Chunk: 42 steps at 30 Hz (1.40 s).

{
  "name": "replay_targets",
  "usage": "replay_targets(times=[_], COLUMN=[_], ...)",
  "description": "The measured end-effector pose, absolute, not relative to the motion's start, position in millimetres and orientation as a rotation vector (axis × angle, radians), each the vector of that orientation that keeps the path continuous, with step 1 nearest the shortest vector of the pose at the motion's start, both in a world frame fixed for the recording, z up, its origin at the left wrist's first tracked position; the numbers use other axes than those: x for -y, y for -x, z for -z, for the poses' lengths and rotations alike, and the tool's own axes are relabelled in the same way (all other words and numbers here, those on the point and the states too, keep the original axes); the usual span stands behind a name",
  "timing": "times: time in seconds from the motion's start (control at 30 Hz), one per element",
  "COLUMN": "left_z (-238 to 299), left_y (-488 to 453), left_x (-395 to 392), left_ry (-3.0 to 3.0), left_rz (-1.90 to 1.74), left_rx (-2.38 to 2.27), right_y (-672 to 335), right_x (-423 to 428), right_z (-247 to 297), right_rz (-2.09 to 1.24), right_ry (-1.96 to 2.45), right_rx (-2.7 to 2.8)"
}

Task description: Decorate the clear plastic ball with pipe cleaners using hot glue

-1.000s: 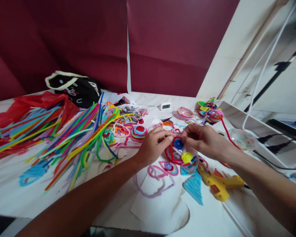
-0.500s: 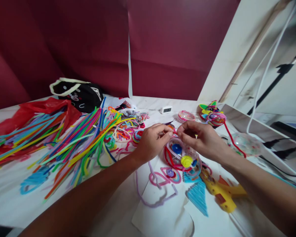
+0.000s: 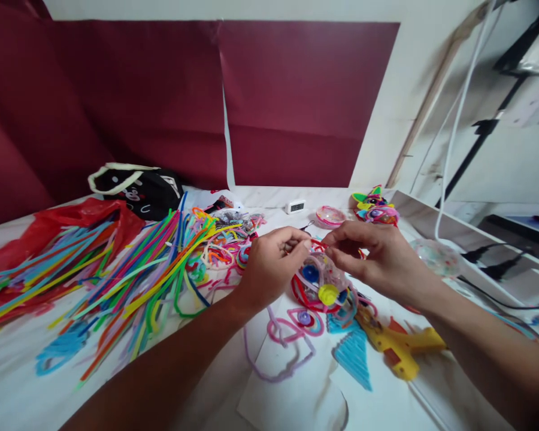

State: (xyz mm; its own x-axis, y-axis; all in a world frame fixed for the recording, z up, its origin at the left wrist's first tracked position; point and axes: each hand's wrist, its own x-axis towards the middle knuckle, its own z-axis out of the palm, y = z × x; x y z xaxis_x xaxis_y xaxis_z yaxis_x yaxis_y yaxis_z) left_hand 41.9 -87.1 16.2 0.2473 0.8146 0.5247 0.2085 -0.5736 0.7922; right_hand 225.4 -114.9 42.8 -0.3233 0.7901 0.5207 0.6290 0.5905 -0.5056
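Note:
My left hand [image 3: 273, 260] pinches thumb against forefinger at one end of a short red pipe cleaner [image 3: 317, 245]. Opposite it, my right hand [image 3: 371, 251] pinches the same red strand; most of it is hidden by the fingers. Just below both hands sits a clear round ornament [image 3: 326, 272] wrapped in red and pink pipe cleaners, with a blue button and a yellow rose on it. In front of it lie a pink eye-shaped piece [image 3: 305, 319], a bent lilac pipe cleaner [image 3: 276, 378] and a blue fin-like piece [image 3: 354, 359].
A yellow glue gun [image 3: 404, 350] lies under my right forearm. Loose pipe cleaners [image 3: 135, 281] and a red plastic bag [image 3: 85, 212] spread on the left. A black bag [image 3: 148, 191], small white clock [image 3: 295, 207], clear shell [image 3: 438, 257] and decorated ornament [image 3: 377, 209] stand farther back.
The view has tilted up slightly. My hands stay over the ornament, pinched, with slightly more of the red strand showing. A red strand trailing at the right has swung down behind my right wrist.

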Motion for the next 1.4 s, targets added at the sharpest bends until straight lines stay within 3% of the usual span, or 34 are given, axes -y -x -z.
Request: replay_targets(times=[0.2,0.63,1.07,1.4], left_z=[-20,-37,-75,-91], left_y=[-48,-68,-98,-118], left_x=[96,113,117,110], left_ry=[-1.792,-1.924,-2.990,-3.114], left_rz=[-1.278,-1.231,-1.558,-1.484], left_rx=[-0.910,-0.793,-0.699,-0.766], right_y=[-231,-248,-277,-286], right_x=[126,148,166,159], right_z=[-42,-58,-95,-100], right_rz=[-0.480,-0.362,0.075,-0.142], right_ry=[1.141,1.093,1.179,1.159], right_rx=[1.967,1.833,2.047,1.770])
